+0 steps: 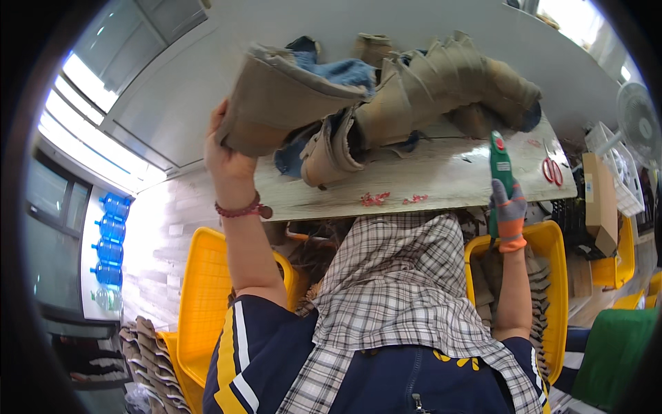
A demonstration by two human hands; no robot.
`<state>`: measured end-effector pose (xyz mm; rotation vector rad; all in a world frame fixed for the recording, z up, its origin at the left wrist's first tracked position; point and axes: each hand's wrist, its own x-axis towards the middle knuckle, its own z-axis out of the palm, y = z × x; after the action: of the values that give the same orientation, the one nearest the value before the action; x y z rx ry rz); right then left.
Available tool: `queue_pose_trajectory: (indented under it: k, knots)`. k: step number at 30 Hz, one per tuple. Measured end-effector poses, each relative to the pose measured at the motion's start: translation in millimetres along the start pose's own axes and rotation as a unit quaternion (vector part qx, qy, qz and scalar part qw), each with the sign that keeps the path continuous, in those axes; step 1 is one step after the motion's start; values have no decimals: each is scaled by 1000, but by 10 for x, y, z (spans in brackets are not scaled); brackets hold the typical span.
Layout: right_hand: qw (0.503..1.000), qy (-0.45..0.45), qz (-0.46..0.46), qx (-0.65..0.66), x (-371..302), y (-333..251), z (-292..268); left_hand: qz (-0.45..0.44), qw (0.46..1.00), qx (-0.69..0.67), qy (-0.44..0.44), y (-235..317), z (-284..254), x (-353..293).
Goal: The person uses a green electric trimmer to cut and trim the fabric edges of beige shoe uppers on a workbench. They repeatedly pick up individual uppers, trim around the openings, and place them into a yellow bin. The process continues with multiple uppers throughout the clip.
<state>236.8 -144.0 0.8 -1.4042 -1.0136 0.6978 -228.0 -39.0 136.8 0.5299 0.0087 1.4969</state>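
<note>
My left hand (227,155), bare with a red bead bracelet at the wrist, grips the edge of a tan boot upper (276,103) and holds it up over the left of the table. Blue lining shows at its opening. Inside a grey and orange glove, my right hand (509,214) is wrapped round a slim green corded power tool (500,162), whose tip points away from me over the table's right part. Several more tan uppers (427,90) lie bunched together across the back of the table. One tan upper (331,153) lies nearer, just right of the raised one.
Red-handled scissors (552,170) and red scraps (376,199) lie on the pale wooden table (448,183). Yellow baskets (200,297) stand at both sides of my lap; the right one (558,303) holds stacked tan pieces. A cardboard box (600,203) and fan (636,117) are at right.
</note>
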Motion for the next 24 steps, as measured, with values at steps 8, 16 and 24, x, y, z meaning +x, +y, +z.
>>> queue_pose_trajectory:
  k: [8, 16, 24]
  knots:
    - [871, 20, -414, -265, -292, -534, -28, -128, 988, -82, -24, -955, -140, 152]
    - [820, 20, -443, -361, -353, -499, -284, -201, 969, -142, -24, -1374, -223, 147]
    - [828, -17, -440, -348, -341, -484, -293, -245, 957, -154, 12, -1561, -267, 216]
